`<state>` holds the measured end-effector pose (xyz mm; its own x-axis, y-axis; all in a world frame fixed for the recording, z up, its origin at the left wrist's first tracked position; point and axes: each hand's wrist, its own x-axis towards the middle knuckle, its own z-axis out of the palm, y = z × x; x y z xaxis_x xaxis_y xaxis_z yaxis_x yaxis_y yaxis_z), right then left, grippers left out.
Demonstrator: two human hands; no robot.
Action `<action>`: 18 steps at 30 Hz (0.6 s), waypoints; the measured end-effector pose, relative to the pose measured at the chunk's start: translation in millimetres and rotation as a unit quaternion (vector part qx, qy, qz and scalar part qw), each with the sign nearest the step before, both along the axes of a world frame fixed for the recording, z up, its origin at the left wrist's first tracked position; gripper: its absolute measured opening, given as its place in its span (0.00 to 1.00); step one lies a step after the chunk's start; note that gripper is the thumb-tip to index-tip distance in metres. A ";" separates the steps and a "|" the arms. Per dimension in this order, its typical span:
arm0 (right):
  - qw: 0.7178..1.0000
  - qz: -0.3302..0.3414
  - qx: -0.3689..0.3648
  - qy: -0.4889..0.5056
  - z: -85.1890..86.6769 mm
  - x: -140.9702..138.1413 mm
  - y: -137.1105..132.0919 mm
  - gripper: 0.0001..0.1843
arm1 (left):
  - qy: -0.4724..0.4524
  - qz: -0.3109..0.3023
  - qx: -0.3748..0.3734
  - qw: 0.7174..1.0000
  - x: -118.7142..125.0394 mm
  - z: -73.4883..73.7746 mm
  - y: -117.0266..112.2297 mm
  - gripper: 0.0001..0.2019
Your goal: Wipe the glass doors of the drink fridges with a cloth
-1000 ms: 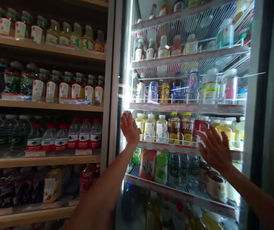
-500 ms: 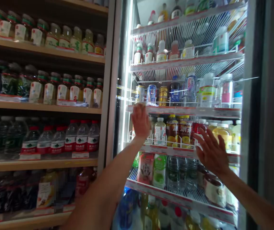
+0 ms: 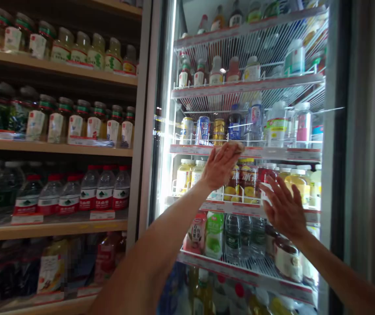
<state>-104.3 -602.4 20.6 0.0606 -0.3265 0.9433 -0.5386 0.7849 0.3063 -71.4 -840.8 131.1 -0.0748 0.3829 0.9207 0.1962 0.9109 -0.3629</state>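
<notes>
In front of a lit drinks fridge, my left hand is raised with its fingers together over a small pale tan cloth. Most of the cloth is hidden under the fingers. It overlaps the front edge of the middle shelf, just above bottles of brown iced tea. Lower and to the right, my right hand holds nothing, its fingers spread and palm facing the fridge. Reflections suggest a glass pane before the shelves; whether the right palm touches it I cannot tell.
To the left stands a wooden shelf unit with rows of bottles, among them red-capped water bottles. The fridge's metal frame separates the two. Cans and jars sit on the wire shelves.
My left hand has moved right along the middle shelf's edge with the cloth, uncovering yellow bottles behind it. My right hand stays nearly in place. The view has shifted slightly right.
</notes>
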 end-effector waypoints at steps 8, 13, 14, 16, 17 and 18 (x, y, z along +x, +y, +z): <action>1.000 0.006 -0.003 0.008 -2.6 -1.4 -2.4 0.30 | 0.120 0.031 0.296 0.947 13.5 13.4 -48.7 0.24; 0.999 0.022 -0.002 0.029 12.7 7.7 1.9 0.25 | 0.025 -0.005 -0.069 0.997 -2.4 13.4 1.7 0.23; 0.999 0.020 -0.004 0.042 24.8 8.9 6.3 0.24 | 0.025 -0.007 -0.059 0.998 -1.2 23.9 -5.1 0.22; 0.997 -0.001 -0.022 0.071 60.0 8.9 17.8 0.22 | 0.059 -0.001 0.088 0.994 5.3 53.8 -37.9 0.21; 0.996 -0.016 -0.034 0.084 81.8 7.7 24.2 0.22 | 0.088 0.009 0.184 0.979 8.9 70.1 -57.3 0.21; 0.994 -0.028 -0.050 0.097 105.2 6.2 30.3 0.23 | 0.114 0.022 0.273 0.955 11.3 84.9 -73.0 0.21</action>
<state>-98.1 -572.2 125.8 0.2296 -0.2406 0.9431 -0.4315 0.8433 0.3203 -60.1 -913.7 216.0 0.1455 -0.1578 0.9767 0.1263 0.9821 0.1398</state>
